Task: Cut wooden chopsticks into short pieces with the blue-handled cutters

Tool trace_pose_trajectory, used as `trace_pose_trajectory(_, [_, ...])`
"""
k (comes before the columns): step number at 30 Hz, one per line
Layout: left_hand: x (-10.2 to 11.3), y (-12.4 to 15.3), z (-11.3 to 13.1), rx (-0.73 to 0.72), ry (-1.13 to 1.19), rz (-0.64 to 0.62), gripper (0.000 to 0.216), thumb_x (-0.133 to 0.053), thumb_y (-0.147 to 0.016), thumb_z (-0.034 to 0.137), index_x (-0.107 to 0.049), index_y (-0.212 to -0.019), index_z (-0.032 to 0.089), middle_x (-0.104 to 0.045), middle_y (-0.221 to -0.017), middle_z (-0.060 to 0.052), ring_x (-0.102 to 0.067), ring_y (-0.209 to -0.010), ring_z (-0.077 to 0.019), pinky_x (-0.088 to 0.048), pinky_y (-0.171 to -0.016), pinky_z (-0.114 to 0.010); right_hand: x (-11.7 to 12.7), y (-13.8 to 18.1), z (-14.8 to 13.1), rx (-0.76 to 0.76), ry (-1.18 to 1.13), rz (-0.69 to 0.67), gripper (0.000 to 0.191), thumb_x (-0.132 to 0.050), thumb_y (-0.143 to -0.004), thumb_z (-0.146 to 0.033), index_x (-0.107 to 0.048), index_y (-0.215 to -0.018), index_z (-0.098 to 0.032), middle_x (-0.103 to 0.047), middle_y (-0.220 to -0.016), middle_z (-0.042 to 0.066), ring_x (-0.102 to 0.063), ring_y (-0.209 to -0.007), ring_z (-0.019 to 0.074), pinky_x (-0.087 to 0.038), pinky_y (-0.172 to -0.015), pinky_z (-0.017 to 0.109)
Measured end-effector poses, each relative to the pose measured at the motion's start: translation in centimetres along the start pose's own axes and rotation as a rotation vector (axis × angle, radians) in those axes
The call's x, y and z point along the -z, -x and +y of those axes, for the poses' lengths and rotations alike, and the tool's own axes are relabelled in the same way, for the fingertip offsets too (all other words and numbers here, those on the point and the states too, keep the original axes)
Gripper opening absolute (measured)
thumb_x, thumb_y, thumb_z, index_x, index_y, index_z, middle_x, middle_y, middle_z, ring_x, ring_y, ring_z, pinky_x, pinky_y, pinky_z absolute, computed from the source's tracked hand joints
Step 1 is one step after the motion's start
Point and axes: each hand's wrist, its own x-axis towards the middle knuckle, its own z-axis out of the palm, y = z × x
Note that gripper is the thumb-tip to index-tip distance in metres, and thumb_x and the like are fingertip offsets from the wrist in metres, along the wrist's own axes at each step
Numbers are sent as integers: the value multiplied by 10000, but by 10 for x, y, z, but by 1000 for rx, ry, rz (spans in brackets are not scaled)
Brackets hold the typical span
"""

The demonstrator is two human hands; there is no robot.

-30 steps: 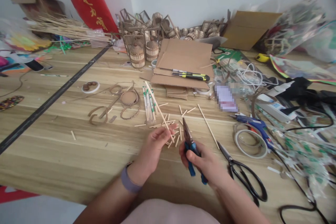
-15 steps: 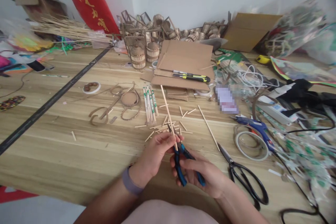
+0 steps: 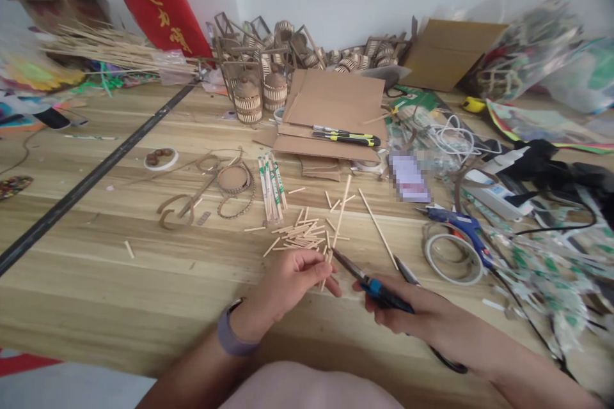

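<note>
Between its thumb and fingers, my left hand (image 3: 290, 278) pinches a thin wooden stick (image 3: 342, 208) that slants up and away. A second short piece seems to lie alongside it in the fingers. My right hand (image 3: 422, 313) grips pliers (image 3: 352, 263) with blue and black handles; their jaws point left, with the tip close to the stick by my left fingers. Just beyond my left hand lies a loose pile of short cut sticks (image 3: 297, 233). Black scissors (image 3: 407, 270) lie partly hidden under my right hand, and a longer stick (image 3: 377, 227) reaches toward them.
Paper-wrapped sticks (image 3: 271, 188) lie beyond the pile. Farther back are cardboard sheets (image 3: 336, 99) bearing craft knives (image 3: 345, 137), and small woven lanterns (image 3: 248, 102). At right are a blue glue gun (image 3: 453, 220), a tape roll (image 3: 432, 262) and a phone (image 3: 409, 177).
The pliers have turned from pointing up, alongside the stick, to pointing left. My right hand has moved right, partly covering the scissors. The stick now leans right instead of left.
</note>
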Motion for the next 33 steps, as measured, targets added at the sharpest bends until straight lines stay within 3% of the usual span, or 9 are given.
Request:
trace_pose_trajectory(3, [-1,-1,-2,18,4,-66,334,-576,-852,429,-689,-711,148,-725,-699,-40,-534,-680,-148,-369,-678,-258,-5,-3,-3,-52,-156,-76,361,-608,-746,-364,-618,-1066,-198,-599,-942,41,-529,-864,201,-424,-708,303])
trace_pose_trajectory(7, [-3,-2,-6,51,59,-122,321,-595,-827,438,-699,-785,137,-703,-649,-31,-539,-632,-140,-360,-664,-262,-10,-7,-9,-76,-231,-112,368,-627,-713,-321,-630,-1061,-200,-570,-907,28,-509,-838,179,-412,-679,277])
trace_pose_trajectory(21, [-6,-4,-10,89,112,-145,347,-615,-767,474,-662,-687,140,-648,-583,-21,-558,-594,-144,-367,-673,-276,-10,-12,-7,-17,-146,-129,360,-588,-701,-277,-629,-1046,-184,-579,-943,34,-499,-889,197,-377,-769,323])
trace_pose_trajectory(33, [-7,-4,-17,86,108,-158,313,-602,-792,428,-686,-664,154,-639,-567,-11,-548,-599,-144,-402,-674,-262,-17,-14,-8,21,-66,-84,221,-530,-700,-250,-622,-891,-191,-542,-794,1,-487,-735,156,-379,-634,272])
